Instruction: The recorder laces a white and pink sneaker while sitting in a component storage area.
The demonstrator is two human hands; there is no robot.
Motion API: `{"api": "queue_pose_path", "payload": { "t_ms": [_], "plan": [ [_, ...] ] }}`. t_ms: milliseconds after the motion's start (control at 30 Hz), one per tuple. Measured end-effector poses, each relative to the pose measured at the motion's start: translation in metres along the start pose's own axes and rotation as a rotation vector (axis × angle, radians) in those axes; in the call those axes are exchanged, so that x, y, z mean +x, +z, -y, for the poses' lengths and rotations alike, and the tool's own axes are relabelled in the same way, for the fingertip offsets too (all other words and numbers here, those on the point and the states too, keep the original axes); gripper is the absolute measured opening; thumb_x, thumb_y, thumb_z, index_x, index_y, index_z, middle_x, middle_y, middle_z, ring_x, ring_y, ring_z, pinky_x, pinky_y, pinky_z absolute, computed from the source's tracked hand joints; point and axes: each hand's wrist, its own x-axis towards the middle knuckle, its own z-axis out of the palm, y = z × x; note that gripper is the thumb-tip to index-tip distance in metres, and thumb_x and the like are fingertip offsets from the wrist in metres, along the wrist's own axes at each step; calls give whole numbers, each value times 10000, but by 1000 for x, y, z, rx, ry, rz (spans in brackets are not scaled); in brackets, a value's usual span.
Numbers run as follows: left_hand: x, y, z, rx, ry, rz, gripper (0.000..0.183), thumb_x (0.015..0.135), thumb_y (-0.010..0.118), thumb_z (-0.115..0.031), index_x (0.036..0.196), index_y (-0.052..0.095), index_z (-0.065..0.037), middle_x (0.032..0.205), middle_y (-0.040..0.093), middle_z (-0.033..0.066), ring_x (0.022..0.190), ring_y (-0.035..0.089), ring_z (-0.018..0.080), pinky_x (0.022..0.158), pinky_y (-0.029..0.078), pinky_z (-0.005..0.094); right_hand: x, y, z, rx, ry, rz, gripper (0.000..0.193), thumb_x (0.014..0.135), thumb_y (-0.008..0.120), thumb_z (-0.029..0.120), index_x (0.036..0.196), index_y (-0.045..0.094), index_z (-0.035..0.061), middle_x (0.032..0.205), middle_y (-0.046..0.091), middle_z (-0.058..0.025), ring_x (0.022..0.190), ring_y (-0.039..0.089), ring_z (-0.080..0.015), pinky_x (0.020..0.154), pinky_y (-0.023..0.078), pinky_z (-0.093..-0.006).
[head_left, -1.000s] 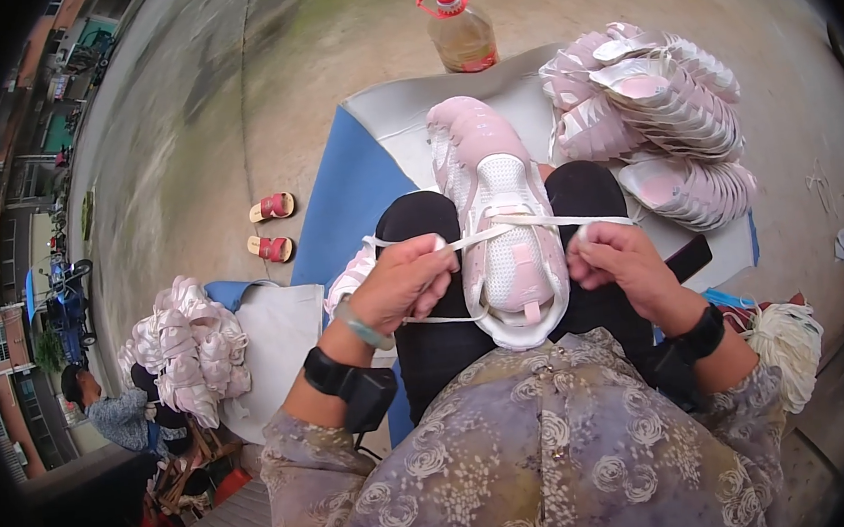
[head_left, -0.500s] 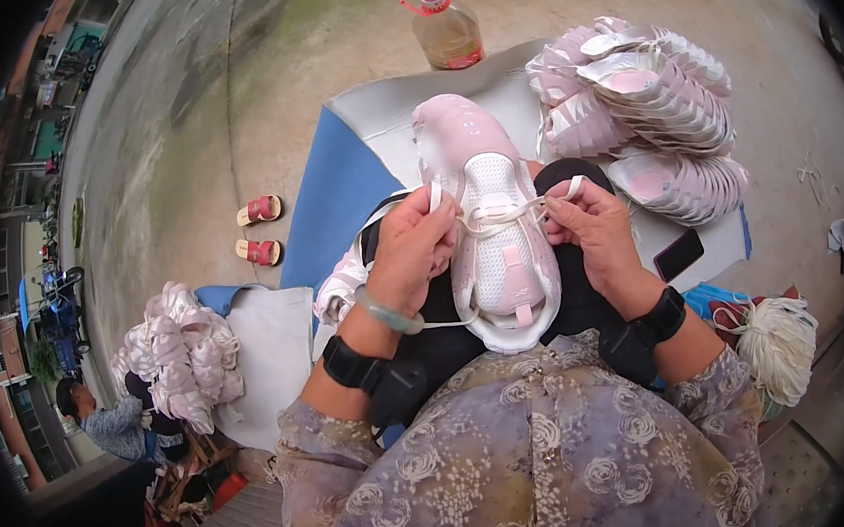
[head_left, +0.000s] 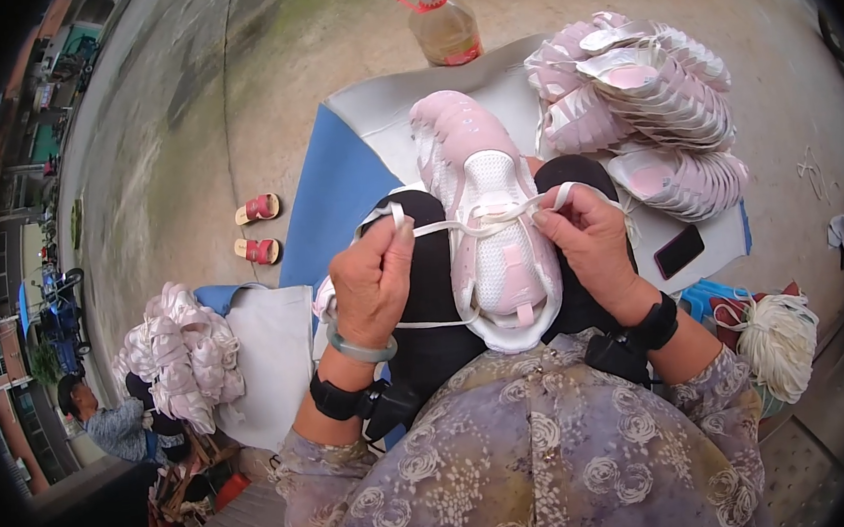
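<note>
A pink and white shoe upper [head_left: 480, 143] rests across my lap, its toe end pointing away and its pink heel tab toward me. White shoelaces [head_left: 485, 220] cross over the perforated tongue. My left hand [head_left: 371, 273], with a bangle at the wrist, pinches one lace end left of the shoe, and that lace runs taut to the crossing. On the right side, my right hand [head_left: 588, 234] grips the other lace close to the shoe, with a loop standing above the fingers. Another lace stretches low across my left thigh to the shoe's side.
Nested stacks of pink and white uppers [head_left: 664, 102] lie at the far right, near a black phone [head_left: 679, 252]. A bundle of white laces [head_left: 778, 335] sits at right. More uppers [head_left: 181, 355] are heaped at left, beside a seated person. An oil jug [head_left: 443, 26] stands ahead; red slippers [head_left: 257, 209] lie left.
My left hand has moved left and slightly down, away from the shoe, drawing its lace out longer. My right hand has shifted only a little.
</note>
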Motion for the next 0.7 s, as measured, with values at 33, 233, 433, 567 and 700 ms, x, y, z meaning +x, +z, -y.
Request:
{"api": "queue_pose_path", "payload": {
  "t_ms": [33,233,433,567,700],
  "plan": [
    [-2,2,2,-166,-174,10,223,932,516,-191,849,624,-14,594,461,-34,529,380,80,494,313,240,-1,3,3,-235,-129,-1,78,819,646,67,855,598,17,730,597,5,659,548,-66,591,436,-223],
    [0,16,-11,-957,-768,61,162,944,507,-203,851,480,-73,639,419,-45,533,388,29,458,332,207,1,9,-4,-392,-295,13,93,809,637,62,864,577,19,675,519,-1,611,468,-72,576,412,-233],
    [1,27,-8,-1002,-698,66,194,905,570,-196,881,417,-80,650,481,-9,481,410,40,414,334,201,-5,6,-4,-157,-55,30,186,828,645,104,905,520,-11,719,523,-5,614,446,-60,566,407,-206],
    [0,32,-5,-941,-649,137,198,899,558,-180,911,376,-104,686,481,8,498,425,50,394,310,180,-11,1,5,-213,-37,85,224,813,679,152,848,524,-5,711,522,-12,615,447,-60,567,408,-203],
    [-4,43,6,-878,-557,117,203,880,574,-126,912,377,-93,705,495,5,514,438,45,415,337,182,-7,-1,18,-520,-297,122,242,733,717,175,782,544,13,701,535,-61,606,502,-183,566,419,-300]
  ]
}}
